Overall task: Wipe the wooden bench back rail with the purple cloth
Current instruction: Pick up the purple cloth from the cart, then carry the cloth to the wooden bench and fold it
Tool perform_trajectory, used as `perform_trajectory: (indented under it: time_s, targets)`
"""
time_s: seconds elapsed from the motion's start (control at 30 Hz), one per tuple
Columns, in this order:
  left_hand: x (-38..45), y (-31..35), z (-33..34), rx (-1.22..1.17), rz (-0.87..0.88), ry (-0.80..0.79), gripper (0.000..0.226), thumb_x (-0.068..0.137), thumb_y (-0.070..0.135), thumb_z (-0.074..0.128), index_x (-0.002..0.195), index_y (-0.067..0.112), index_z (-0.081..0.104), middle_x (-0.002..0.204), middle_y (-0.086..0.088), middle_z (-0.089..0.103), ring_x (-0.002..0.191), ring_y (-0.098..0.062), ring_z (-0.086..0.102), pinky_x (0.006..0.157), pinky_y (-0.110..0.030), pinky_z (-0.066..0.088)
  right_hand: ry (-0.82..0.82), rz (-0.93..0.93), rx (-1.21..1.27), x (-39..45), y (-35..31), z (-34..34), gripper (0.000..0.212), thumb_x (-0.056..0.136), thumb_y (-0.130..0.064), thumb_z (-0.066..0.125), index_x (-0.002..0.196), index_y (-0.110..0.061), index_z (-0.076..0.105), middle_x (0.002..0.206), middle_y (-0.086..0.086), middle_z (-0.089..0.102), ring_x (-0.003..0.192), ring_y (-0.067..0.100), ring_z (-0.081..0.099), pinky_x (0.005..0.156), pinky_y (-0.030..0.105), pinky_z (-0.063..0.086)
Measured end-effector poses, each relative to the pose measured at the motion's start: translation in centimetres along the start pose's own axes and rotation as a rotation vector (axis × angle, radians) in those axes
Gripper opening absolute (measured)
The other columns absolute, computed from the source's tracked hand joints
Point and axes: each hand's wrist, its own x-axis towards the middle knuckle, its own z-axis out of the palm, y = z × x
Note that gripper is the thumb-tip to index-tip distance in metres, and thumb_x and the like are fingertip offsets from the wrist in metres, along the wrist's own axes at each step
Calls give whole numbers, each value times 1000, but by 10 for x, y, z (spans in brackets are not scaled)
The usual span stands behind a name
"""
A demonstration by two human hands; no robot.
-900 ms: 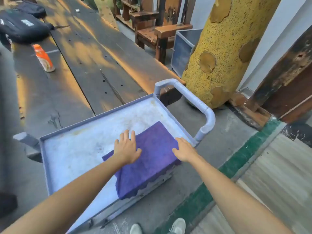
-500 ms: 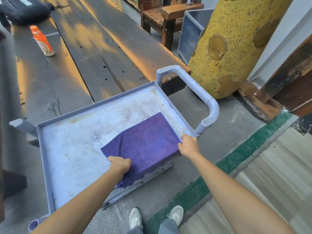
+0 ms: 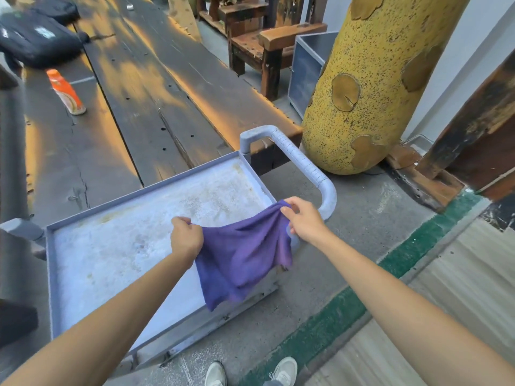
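I am holding the cloth (image 3: pixel 245 257) up between both hands over the near right corner of the cart (image 3: pixel 117 254). My left hand (image 3: pixel 186 238) is closed into a fist on the cloth's left top edge, and my right hand (image 3: pixel 302 218) is pinching the bunched right corner between thumb and fingers, just beside the cart handle (image 3: pixel 303 165). The cloth is sagging between the two grips and hanging down past the cart's near rim, its lowest tip pointing toward six o'clock. The cart's top is lying bare and stained, stretching from the hands toward nine o'clock. Beyond it, toward eleven o'clock, long dark planks (image 3: pixel 156 87) are running away from me, with an orange bottle (image 3: pixel 66 91) lying on them and a black bag (image 3: pixel 36 43) farther off at the top left. At one o'clock a yellow speckled pillar (image 3: pixel 384 79) is standing on the floor, and a wooden chair (image 3: pixel 267 43) is sitting at twelve o'clock behind the planks. I cannot say for sure which piece is the bench rail from this angle. My shoes (image 3: pixel 284 369) are showing at six o'clock.
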Motion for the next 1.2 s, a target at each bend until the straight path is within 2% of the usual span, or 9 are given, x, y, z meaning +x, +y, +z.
perform_trajectory:
  time_s: [0.07,0.2,0.43,0.6,0.7,0.9,1.0,1.1,1.2]
  targets:
    - [6,29,1,-14,111,24,25,91,11,37,115,14,45,95,-3,53,86,-28,51,67,-33,38,41,-17,82,5,-15,-17,14,104,-12,54,111,-12,66,75,-4,63,54,8,53,44,14,40]
    - [7,117,25,-75,427,-39,19,90,17,48,108,21,54,90,4,61,86,-22,58,73,-34,45,236,-49,218,12,-40,-101,17,103,-18,56,93,-14,70,53,-13,55,45,-4,48,43,12,37]
    - [6,281,73,-156,773,-30,8,89,15,61,96,18,65,90,-2,65,82,-20,60,85,-38,51,487,-41,600,25,-61,-263,10,97,-25,64,100,-21,73,100,-3,71,88,10,62,67,27,44]
    - [-2,370,113,-159,846,-64,10,88,21,64,98,18,67,90,-4,65,81,-20,60,82,-36,50,558,-145,567,37,-59,-359,20,99,-28,64,111,-16,73,112,1,73,101,15,64,78,30,50]
    - [-5,410,137,-166,865,-76,11,85,22,69,96,21,68,87,0,65,78,-16,61,72,-29,48,572,-170,512,47,-56,-398,23,99,-29,66,114,-15,75,104,-1,74,88,13,66,68,24,50]
    - [9,485,209,-394,685,-274,23,81,4,74,102,14,71,97,-5,67,88,-16,60,75,-24,47,567,-179,487,93,-49,-467,23,96,-29,70,113,-14,77,107,3,76,91,15,65,70,33,50]
    - [29,519,248,-445,572,-431,28,80,1,72,105,15,73,103,-8,69,97,-24,60,79,-33,45,543,-228,423,126,-45,-494,18,95,-26,73,108,-15,79,102,-2,80,90,8,70,63,23,54]
    - [54,553,284,-339,556,-604,38,80,-4,71,109,19,73,114,-12,67,107,-28,59,85,-41,40,505,-257,321,164,-46,-520,19,93,-17,75,110,-11,79,103,4,80,89,12,71,66,22,55]
    - [84,586,308,-61,696,-643,40,79,-4,72,111,19,72,114,-4,65,104,-23,62,88,-44,48,454,-277,205,207,-56,-549,20,91,-8,75,110,-10,77,99,3,79,88,14,72,67,26,56]
